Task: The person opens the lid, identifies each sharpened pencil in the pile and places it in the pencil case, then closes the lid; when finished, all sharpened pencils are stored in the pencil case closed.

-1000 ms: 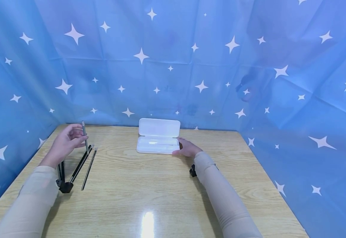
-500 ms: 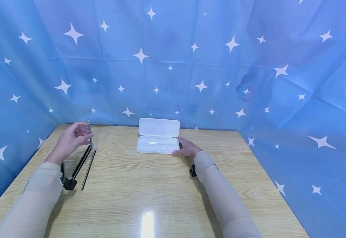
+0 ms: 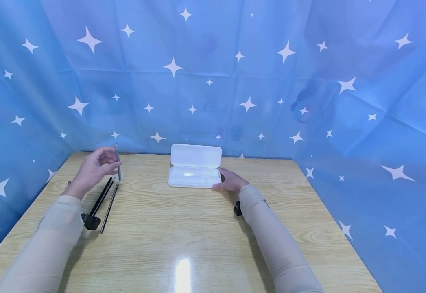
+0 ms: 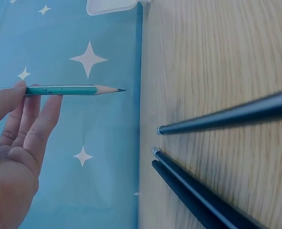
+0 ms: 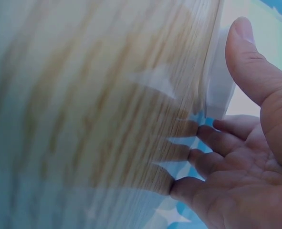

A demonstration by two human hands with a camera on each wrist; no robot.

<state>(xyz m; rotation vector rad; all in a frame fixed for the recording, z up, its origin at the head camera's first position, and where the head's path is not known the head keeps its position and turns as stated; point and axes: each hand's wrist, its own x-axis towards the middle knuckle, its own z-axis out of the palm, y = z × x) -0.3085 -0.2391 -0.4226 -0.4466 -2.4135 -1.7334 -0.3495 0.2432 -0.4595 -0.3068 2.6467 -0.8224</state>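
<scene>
My left hand (image 3: 95, 167) pinches a green pencil (image 4: 64, 90) between thumb and fingertips, above the table's back left. In the head view the pencil stands nearly upright; the left wrist view shows its sharpened dark point. Below that hand lie slim black pencil-like sticks (image 3: 110, 207) with silvery ends, some partly hidden by the wrist. A white pencil case (image 3: 193, 182) lies at the table's back middle, its lid (image 3: 196, 156) raised. My right hand (image 3: 231, 181) holds the case's right end, thumb at the front side and fingers round the end. Whether anything lies inside is unclear.
The wooden table (image 3: 183, 228) ends at a blue curtain (image 3: 205, 81) with white stars, which hangs behind and at both sides. Dark wrist camera mounts (image 3: 91, 221) sit under both sleeves. A bright light reflection shows near the table's front.
My left hand has moved to the right and slightly back with the green pencil, away from over the black sticks. The right hand and the pencil case have stayed in place.
</scene>
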